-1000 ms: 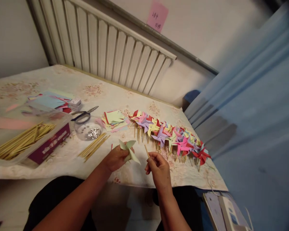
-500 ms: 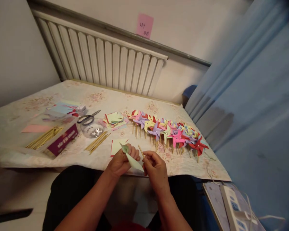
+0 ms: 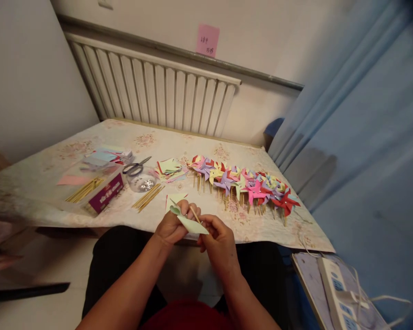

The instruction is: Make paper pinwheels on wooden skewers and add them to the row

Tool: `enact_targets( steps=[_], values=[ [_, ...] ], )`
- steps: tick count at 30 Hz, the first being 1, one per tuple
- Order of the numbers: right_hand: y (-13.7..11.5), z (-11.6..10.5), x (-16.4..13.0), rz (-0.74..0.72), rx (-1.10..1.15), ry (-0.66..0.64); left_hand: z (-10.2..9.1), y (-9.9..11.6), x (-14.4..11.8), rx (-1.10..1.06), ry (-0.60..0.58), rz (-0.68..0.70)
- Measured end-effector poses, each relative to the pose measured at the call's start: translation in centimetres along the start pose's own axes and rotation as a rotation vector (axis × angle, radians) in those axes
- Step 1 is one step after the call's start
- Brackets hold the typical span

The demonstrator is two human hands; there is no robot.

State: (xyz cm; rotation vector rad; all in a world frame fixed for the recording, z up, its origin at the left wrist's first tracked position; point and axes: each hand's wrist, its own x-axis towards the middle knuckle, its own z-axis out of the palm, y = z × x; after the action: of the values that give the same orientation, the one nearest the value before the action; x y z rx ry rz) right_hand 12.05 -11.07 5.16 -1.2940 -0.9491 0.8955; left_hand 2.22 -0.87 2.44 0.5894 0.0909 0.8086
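My left hand [image 3: 174, 224] is closed on a pale green paper pinwheel [image 3: 192, 225], whose folded blades stick out past the fingers. Between the thumb and fingers of my right hand [image 3: 218, 236] is a thin wooden stick [image 3: 194, 213], its upper end close behind the paper. I cannot tell whether the stick touches the pinwheel. Just beyond my left hand lies a small pile of paper squares [image 3: 174, 199]. Farther to the right, several finished pinwheels [image 3: 226, 182] in many colours rest on the table in rows.
On the floral tablecloth [image 3: 89, 137], toward the left, are loose sticks [image 3: 147, 198], a round dish of shiny pins [image 3: 146, 184], scissors [image 3: 136, 167], cut paper [image 3: 169, 167] and a clear box [image 3: 105, 195] holding sticks. A power strip [image 3: 337, 288] lies at the lower right.
My right hand has brought the stick left and up against or near the green paper. The view has shifted slightly, and a blurred pinkish shape now shows at the far left edge.
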Motion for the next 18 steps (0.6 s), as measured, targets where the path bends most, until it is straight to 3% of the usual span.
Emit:
enact_targets(
  steps=[18],
  values=[
    [-0.8, 0.6, -1.4, -0.003, 0.034, -0.047, 0.3, 0.3, -0.8, 0.072, -0.086, 0.032]
  ],
)
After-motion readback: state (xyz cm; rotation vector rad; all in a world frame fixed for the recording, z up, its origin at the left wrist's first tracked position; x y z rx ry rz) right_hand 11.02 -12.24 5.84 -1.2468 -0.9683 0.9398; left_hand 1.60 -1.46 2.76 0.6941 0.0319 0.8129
